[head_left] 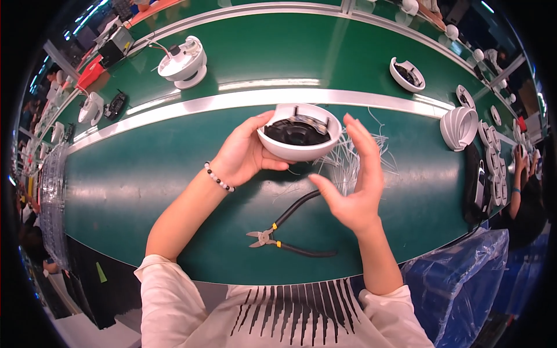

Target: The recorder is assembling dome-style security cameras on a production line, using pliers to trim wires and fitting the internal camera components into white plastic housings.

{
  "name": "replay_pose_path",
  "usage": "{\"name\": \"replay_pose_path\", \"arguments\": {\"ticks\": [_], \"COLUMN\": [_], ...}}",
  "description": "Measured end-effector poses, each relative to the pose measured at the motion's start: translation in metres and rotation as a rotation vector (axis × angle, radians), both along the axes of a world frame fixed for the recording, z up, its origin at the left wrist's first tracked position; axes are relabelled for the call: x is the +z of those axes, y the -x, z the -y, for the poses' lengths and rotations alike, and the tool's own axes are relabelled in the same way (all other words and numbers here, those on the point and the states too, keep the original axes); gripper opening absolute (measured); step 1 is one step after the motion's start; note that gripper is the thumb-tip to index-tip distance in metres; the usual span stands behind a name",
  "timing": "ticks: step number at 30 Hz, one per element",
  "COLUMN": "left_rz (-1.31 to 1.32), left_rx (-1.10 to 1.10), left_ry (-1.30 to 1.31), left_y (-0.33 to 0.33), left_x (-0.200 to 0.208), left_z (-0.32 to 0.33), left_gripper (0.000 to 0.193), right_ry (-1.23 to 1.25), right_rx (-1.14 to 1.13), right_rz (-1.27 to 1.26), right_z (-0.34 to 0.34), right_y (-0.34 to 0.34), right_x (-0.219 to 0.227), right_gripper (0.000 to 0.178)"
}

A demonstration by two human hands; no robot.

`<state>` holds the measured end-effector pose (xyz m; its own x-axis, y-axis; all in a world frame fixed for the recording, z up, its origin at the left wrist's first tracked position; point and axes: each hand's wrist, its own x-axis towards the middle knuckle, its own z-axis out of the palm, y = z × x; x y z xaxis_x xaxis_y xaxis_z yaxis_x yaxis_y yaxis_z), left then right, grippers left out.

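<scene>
My left hand (245,149) grips the left side of a white oval plastic housing (299,152), holding it above the green bench. Inside the housing sits a black round part (296,133), with a dark post and a strip across its far side. Fingers spread and thumb apart, my right hand (358,185) is just right of the housing and holds nothing. Diagonal cutters (265,236) with black handles lie on the bench below, jaws apart. A pile of thin white cut strips (348,165) lies behind my right hand.
Beyond a metal rail (220,103) runs a green conveyor (278,52) carrying a white rounded device (184,62) and another open housing (407,75). At right are stacked white shells (458,129) and a blue plastic-lined bin (458,284). Clear plastic trays (53,203) stand left. A co-worker sits far right.
</scene>
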<state>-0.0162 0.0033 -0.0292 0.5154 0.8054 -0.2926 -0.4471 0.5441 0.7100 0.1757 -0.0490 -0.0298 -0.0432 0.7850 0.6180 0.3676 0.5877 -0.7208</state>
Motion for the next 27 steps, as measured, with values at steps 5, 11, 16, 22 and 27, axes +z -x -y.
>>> {"name": "replay_pose_path", "arguments": {"ticks": [5,11,16,22,27], "left_rz": [-0.041,-0.122,-0.194,-0.607,-0.27], "left_rx": [0.223,0.331,0.454,0.612,0.694], "left_ry": [-0.087,-0.208,-0.158,-0.147,-0.141], "left_y": [0.019,0.008,0.013,0.019,0.044], "left_x": [-0.031,-0.037,-0.05,-0.04,-0.034], "left_z": [-0.054,-0.139,-0.179,-0.173,-0.151], "left_gripper": [0.031,0.033,0.042,0.069,0.082], "right_ry": [0.173,0.377,0.355,0.286,0.295], "right_rx": [0.488,0.463,0.427,0.471,0.464], "right_rz": [0.58,1.038,1.155,1.118,1.036], "right_z": [0.015,0.041,0.05,0.055,0.051], "right_y": [0.01,0.007,0.015,0.012,0.011], "right_x": [0.002,0.007,0.01,0.007,0.015], "right_gripper": [0.066,0.09,0.093,0.075,0.067]}}
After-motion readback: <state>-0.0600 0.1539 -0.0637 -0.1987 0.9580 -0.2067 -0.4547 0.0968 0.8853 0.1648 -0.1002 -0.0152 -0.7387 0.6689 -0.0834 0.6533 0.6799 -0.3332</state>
